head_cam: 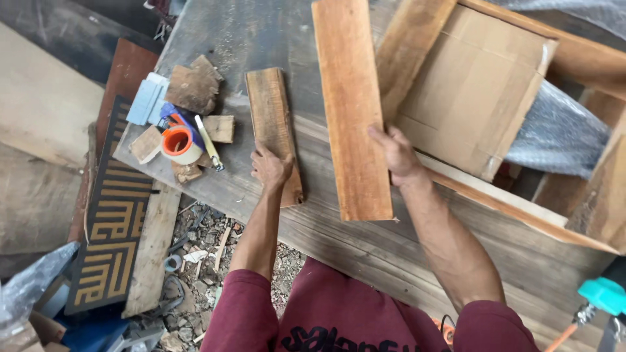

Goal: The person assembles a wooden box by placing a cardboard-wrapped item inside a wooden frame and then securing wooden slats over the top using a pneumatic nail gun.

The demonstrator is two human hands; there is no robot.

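Sorting planks | left hand [270,166] flat on short dark plank [274,127], centre frame | right hand [394,153] fingers curled, gripping long reddish plank [351,111] | next, by my reading: a steady, aligned set-down.

left hand [270,166] flat — right hand [394,155] gripping

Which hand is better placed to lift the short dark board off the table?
Left, probably. The left hand already rests on the short dark board, which lies flat on the table. The right hand is busy gripping the long board.
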